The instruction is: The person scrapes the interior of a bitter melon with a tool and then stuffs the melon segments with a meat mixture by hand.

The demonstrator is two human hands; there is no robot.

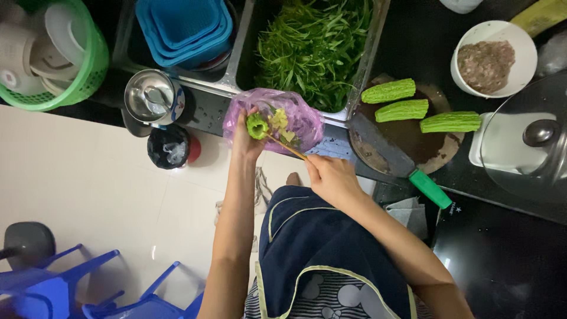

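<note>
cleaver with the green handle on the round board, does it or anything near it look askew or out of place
The green-handled cleaver lies diagonally on the round dark wooden cutting board, its handle jutting past the board's rim toward the person. The three green bitter gourd pieces lie neatly in a row; nothing looks spilled.

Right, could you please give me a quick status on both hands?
Left hand holds gourd piece over purple bag. Right hand grips stick, tip in gourd. Nothing in the way.
</note>
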